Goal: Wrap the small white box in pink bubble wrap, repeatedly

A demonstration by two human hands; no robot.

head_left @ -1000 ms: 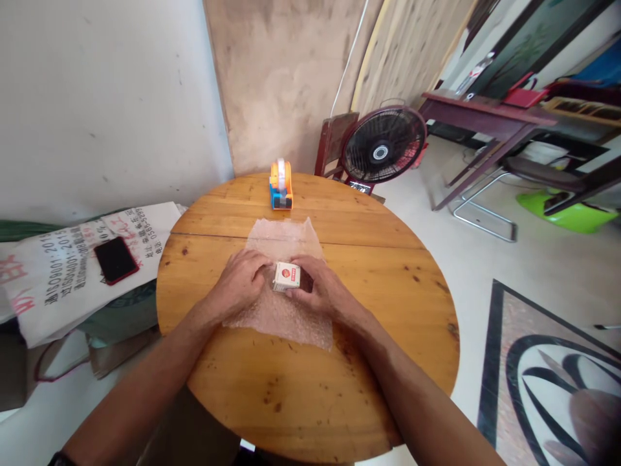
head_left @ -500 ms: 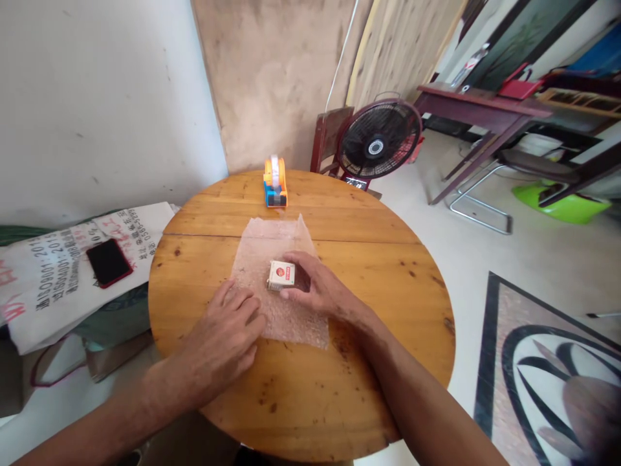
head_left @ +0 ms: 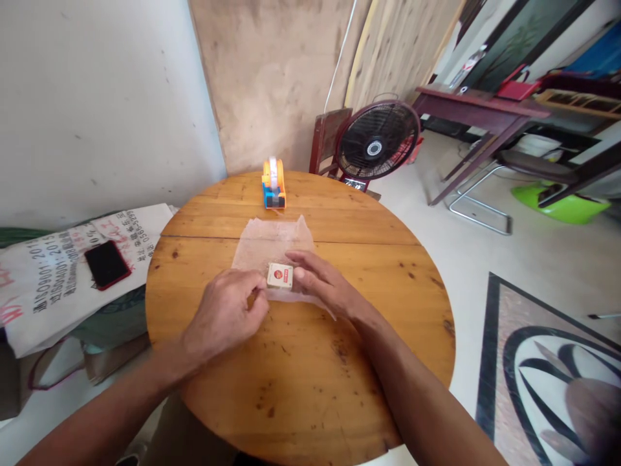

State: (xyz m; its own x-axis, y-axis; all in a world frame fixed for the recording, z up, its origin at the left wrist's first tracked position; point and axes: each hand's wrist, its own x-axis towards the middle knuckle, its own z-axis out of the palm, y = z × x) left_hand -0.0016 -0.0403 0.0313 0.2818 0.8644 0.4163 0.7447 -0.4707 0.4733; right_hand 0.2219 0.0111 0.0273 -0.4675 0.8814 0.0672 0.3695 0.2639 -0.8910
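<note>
A small white box with red print [head_left: 280, 276] lies on a sheet of bubble wrap [head_left: 262, 236] in the middle of the round table. Just left of the box, my left hand [head_left: 230, 307] is closed in a pinch on the near edge of the wrap, which is drawn up against the box's near side. My right hand [head_left: 323, 278] rests at the box's right side with fingers stretched out, its thumb against the box's edge. Beyond the wrap stands an orange and blue tape dispenser [head_left: 274, 184] with a roll of tape.
The round wooden table [head_left: 301, 382] stands against the wall. At left, a phone [head_left: 107, 264] lies on a printed white sack [head_left: 58, 272]. Behind the table are a fan [head_left: 378, 139] and a wooden chair [head_left: 330, 139]; a dark red desk [head_left: 480, 103] is farther right.
My left hand has gone from lying on the wrap to pinching it, and the near part of the wrap has been folded up toward the box. My right thumb has shifted onto the box's right edge.
</note>
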